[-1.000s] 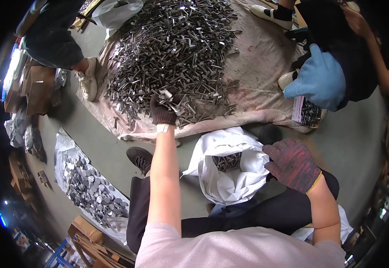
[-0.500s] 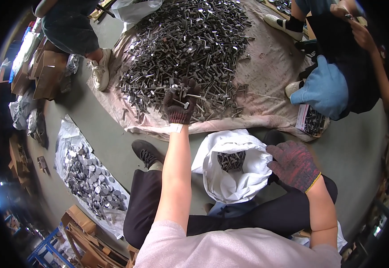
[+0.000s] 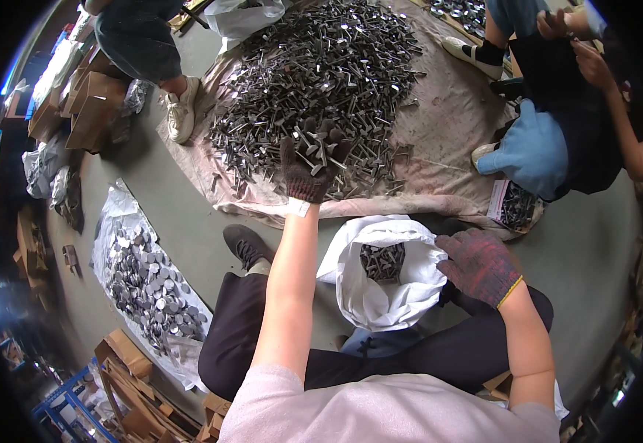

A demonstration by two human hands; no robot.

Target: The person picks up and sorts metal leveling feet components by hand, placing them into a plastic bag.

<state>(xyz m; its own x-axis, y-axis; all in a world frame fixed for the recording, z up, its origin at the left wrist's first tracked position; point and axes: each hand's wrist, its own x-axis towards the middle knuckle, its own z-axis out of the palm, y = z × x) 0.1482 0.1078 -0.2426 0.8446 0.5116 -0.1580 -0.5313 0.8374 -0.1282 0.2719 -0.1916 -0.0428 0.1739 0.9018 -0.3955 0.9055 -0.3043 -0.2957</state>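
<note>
The L hand, in a dark glove, was palm up w/ fingers wide, and some T-shaped metal bits lay in it. It was by the near side of a big pile of them on a pink cloth. The R hand, gloved too, was at the R rim of a white bag; can't tell if it pinched it. More dark bits sat in the bag. Lots of round grey discs lay on the L.
</note>
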